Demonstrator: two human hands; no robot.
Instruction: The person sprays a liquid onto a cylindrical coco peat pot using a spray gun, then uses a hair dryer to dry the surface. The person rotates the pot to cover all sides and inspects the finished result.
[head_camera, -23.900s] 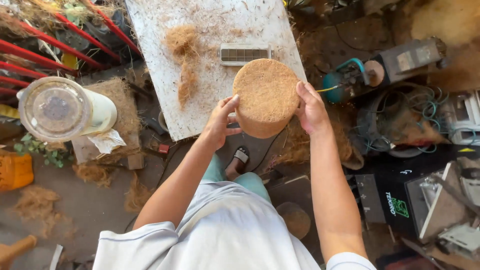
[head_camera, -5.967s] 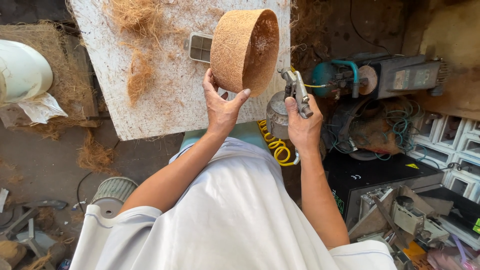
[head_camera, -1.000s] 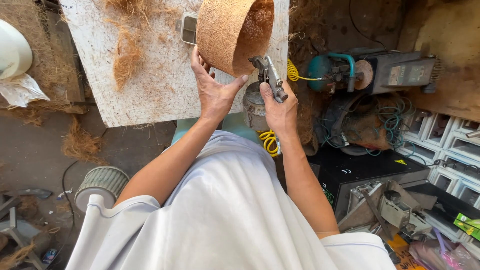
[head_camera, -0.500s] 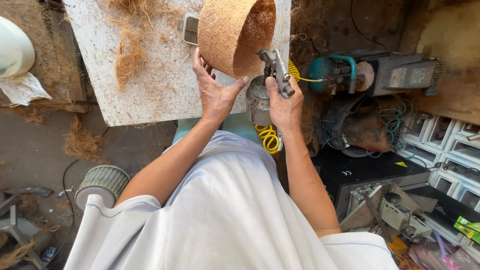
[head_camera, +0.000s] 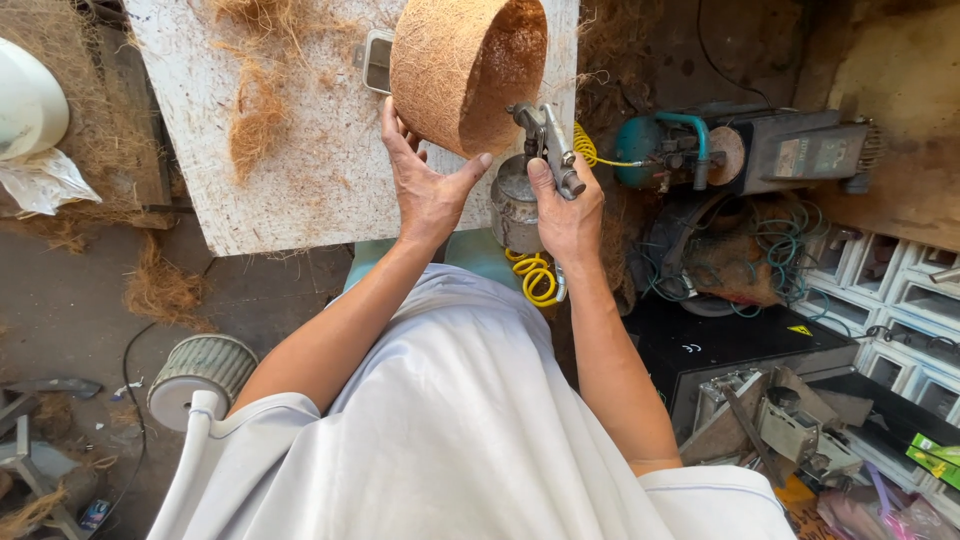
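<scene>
My left hand (head_camera: 428, 178) cups a brown coir-fibre pot (head_camera: 462, 68) from below and tilts its opening to the right. My right hand (head_camera: 566, 205) grips a metal spray gun (head_camera: 543, 140) whose nozzle points into the pot's opening. A dented metal cup (head_camera: 515, 208) hangs under the gun, and a coiled yellow air hose (head_camera: 535, 275) trails from it. Both are held over the near edge of a white worktable (head_camera: 320, 160).
Loose coir fibre (head_camera: 255, 115) and a small metal box (head_camera: 378, 60) lie on the table. A teal compressor (head_camera: 740, 150) with green hose sits at right, above racks of small drawers (head_camera: 900, 310). At left are a white bucket (head_camera: 30, 105) and a round fan (head_camera: 200, 375).
The pot and both hands have stayed close together, shifting slightly. The spray gun has come closer to the pot's opening than a second ago.
</scene>
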